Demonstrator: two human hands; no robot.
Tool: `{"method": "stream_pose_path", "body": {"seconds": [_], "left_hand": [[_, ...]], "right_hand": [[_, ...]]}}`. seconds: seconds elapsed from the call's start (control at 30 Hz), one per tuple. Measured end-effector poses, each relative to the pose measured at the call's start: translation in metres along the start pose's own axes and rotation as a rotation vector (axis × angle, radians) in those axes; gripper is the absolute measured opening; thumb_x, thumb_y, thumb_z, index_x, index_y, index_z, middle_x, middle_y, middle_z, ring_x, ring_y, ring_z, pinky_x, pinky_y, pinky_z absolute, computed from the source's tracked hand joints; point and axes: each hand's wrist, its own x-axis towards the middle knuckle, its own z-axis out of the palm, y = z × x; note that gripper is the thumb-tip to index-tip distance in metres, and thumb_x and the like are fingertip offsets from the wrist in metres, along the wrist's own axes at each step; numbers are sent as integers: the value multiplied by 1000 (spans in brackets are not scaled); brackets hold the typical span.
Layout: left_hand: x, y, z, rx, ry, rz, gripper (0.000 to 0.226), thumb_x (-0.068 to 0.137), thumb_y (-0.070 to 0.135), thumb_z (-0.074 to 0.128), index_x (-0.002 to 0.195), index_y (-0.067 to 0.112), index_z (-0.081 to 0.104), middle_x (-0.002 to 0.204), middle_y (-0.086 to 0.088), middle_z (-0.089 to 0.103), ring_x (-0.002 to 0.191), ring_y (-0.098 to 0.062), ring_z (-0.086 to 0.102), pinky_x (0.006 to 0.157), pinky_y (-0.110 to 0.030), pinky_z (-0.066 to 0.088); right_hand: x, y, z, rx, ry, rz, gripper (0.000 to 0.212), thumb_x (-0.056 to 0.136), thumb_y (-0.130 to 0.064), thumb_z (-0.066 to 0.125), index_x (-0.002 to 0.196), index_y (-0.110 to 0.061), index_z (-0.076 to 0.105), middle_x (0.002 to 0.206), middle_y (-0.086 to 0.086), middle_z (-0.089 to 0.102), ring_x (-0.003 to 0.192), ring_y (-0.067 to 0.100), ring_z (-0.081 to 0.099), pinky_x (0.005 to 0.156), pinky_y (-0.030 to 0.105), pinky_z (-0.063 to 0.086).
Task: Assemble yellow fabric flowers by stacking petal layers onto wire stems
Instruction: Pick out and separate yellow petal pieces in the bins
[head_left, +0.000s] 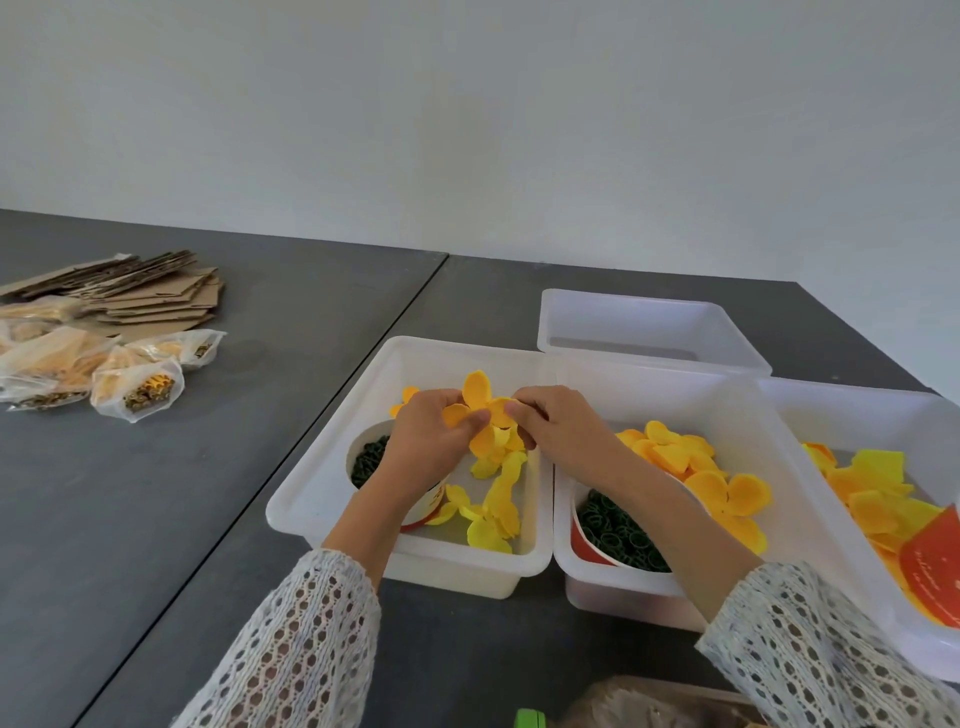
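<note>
You are early in this flower — your left hand (431, 436) and right hand (561, 431) meet at the centre of the frame, each grip pinching the yellow petal layer (478, 397) held above the left tray (332, 467). No wire stem shows in your fingers; if one is there, it is hidden. I see no finished flower anywhere, and the clear tray (649, 312) at upper centre looks bare. Plenty remains: loose petals (493, 514) lie in the left tray below your hands, more orange-yellow petals (717, 488) fill the middle tray (670, 405), and another heap sits in the tray at the right edge (857, 405). 2 paper cups of dark green rings (618, 535) wait untouched — so judge this as stacking barely begun.
</note>
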Motion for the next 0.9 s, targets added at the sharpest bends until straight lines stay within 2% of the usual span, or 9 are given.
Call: {"method": "stream_pose_path", "body": {"seconds": [0.1,0.17,0.27,0.37,0.43,0.5,0.63,0.73,0.9], "left_hand": [[-1,2,1,-2,-1,-1,15,91,28,65,79,20,70,74,-3,73,74,-21,68,70,-35,53],[0,0,2,8,-14,17,16,91,27,65,80,16,71,72,-5,73,70,-20,67,69,-37,53],[-1,-1,2,-37,-61,53,16,92,21,64,80,13,71,70,-4,72,64,-14,63,66,-35,52],[-3,0,2,-144,-125,90,19,94,16,62,77,19,69,65,7,69,61,-5,61,63,-22,50],[-3,-1,3,-146,-120,78,19,94,18,62,77,20,69,66,7,68,62,-7,61,65,-24,50],[-1,-4,2,-92,-102,44,18,94,22,62,77,18,69,66,4,67,63,-12,59,68,-33,50],[1,-7,4,43,-57,-9,15,92,29,63,79,24,68,67,5,66,68,-20,63,73,-40,53],[1,-6,6,138,7,-22,17,91,36,62,76,29,65,64,12,63,67,-17,63,72,-40,54],[1,-5,9,250,83,-25,21,89,44,62,78,26,64,63,9,62,64,-14,62,63,-35,52]], "right_hand": [[1,3,4,-35,62,3,26,96,-20,53,74,-7,58,69,6,60,66,18,54,64,29,41],[2,4,5,-34,62,29,19,92,-16,58,75,-6,57,65,1,55,62,13,48,59,24,36],[3,3,0,-22,13,22,21,89,-11,60,69,-7,54,58,-3,44,56,8,38,54,23,29],[1,1,-7,55,-59,13,28,93,-9,55,66,-18,53,57,-8,44,54,4,39,54,20,30],[0,-2,-9,95,-64,9,31,94,-7,53,65,-20,52,55,-11,43,52,2,39,55,20,31],[-2,-3,-8,85,-42,-3,32,94,-6,53,63,-18,51,54,-9,41,53,3,37,56,23,30],[-3,-5,-2,53,-26,-45,25,92,-8,56,69,-1,54,58,1,40,58,10,34,58,26,29],[-3,-6,0,91,-10,-61,25,92,-9,56,69,0,54,57,-1,39,56,9,33,56,24,29],[-2,-4,1,99,-9,-48,28,93,-9,55,65,-4,52,55,3,44,54,10,37,57,28,34]]}}
